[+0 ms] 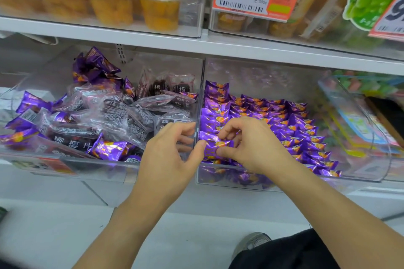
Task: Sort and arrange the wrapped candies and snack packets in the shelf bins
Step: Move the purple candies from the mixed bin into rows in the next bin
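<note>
While both hands meet just right of centre frame, the right hand pinches a purple wrapped candy between thumb and curled fingers, and the left hand has its thumb tip on the wrapper's left end, its other fingers loosely curled and holding nothing. That candy sits at the near end of the leftmost row in the clear right-hand bin, against the divider. It looks feather-light, with slick, crinkly foil, so I'd hold the plump middle rather than the flimsy crimped ends.
</note>
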